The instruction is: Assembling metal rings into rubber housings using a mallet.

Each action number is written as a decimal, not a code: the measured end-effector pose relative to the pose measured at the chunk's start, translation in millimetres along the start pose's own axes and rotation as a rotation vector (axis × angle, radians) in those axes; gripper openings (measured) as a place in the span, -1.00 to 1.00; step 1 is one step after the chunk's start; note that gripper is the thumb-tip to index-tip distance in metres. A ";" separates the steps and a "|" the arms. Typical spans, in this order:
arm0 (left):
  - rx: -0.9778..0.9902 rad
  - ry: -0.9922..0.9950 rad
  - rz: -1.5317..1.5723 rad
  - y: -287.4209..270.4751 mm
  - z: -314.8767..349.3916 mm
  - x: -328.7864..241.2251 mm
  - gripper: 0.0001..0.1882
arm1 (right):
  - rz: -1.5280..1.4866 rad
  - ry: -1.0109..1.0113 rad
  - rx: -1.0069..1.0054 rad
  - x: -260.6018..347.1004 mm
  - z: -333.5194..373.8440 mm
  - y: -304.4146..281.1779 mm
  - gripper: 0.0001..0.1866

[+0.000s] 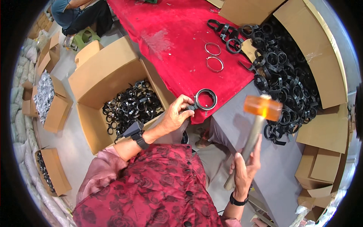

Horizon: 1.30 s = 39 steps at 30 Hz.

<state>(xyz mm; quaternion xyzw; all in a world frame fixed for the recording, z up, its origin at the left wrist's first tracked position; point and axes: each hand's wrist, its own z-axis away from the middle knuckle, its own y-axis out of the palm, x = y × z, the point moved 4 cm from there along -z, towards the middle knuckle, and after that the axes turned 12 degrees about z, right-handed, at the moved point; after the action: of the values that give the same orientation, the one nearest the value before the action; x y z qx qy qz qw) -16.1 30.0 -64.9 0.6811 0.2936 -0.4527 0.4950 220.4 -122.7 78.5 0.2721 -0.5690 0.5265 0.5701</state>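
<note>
My left hand (174,116) pinches a round black ring (197,100) over the red cloth's (170,68) near corner; my right hand (246,169) grips an orange-headed, wooden-handled mallet (253,137). Beyond lie two thin silver metal hoops (216,72), with heaped black rings (281,81) rightward.

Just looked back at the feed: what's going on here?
The left hand holds a black ring by its side, at the near corner of the red cloth; whether it rests there is hard to tell. The right hand grips an orange-headed mallet by its handle, head up to the right of the ring and apart from it. Two thin metal hoops lie farther up the cloth, and a heap of black rings is on the right.
</note>
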 end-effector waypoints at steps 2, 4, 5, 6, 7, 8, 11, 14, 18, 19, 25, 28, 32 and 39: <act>-0.004 0.003 0.023 -0.2 1.7 1.8 -0.68 | 0.282 -0.356 -0.213 32.8 10.9 -6.7 -0.03; -0.004 -0.012 0.096 0.8 3.2 4.5 -0.70 | 0.350 -0.468 -0.363 42.8 21.7 -1.1 -0.04; -0.007 -0.008 0.102 0.7 3.7 7.0 -0.70 | 0.399 -0.576 -0.474 39.1 27.8 3.1 -0.05; 0.004 -0.008 0.098 1.4 4.0 11.5 -0.70 | 0.450 -0.685 -0.590 31.9 32.4 4.8 -0.06; 0.019 -0.008 0.092 3.9 3.2 13.2 -0.69 | 0.853 -0.976 -0.747 6.2 31.3 12.6 -0.10; 0.015 -0.007 0.101 4.6 3.6 14.3 -0.69 | 1.100 -0.833 -0.414 -1.4 28.1 27.7 -0.12; -0.027 -0.040 0.254 3.6 0.5 15.6 -0.67 | 0.903 -0.619 -0.044 7.1 8.2 29.2 -0.12; -0.050 -0.049 0.233 2.1 4.2 10.1 -0.70 | 0.908 -0.563 -0.123 44.8 8.5 12.3 -0.07; 0.026 -0.017 0.112 0.6 2.8 9.6 -0.70 | 0.423 -0.443 -0.604 57.9 17.0 20.3 -0.09; 0.029 -0.036 0.142 5.6 2.2 8.9 -0.70 | 0.275 -0.434 -0.683 48.1 14.0 25.8 -0.10; 0.002 -0.077 0.114 1.3 3.5 14.4 -0.72 | 0.831 -0.493 0.139 56.7 -37.6 59.4 -0.13; -0.001 -0.034 0.189 4.2 5.4 12.6 -0.71 | 0.692 -0.493 -0.186 77.9 -21.4 43.2 -0.15; -0.018 -0.021 0.184 7.6 5.5 15.8 -0.72 | 1.072 -0.842 -0.386 33.5 -12.5 48.7 -0.12; -0.038 -0.028 0.195 3.0 5.5 14.1 -0.72 | 0.755 -0.594 -0.298 59.5 1.8 24.4 -0.11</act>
<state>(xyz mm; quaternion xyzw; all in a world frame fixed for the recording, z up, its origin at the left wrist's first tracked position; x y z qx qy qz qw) -9.5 23.1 -77.0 0.6904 0.2275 -0.4061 0.5537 185.5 -99.7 127.5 0.1010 -0.8344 0.5090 0.1857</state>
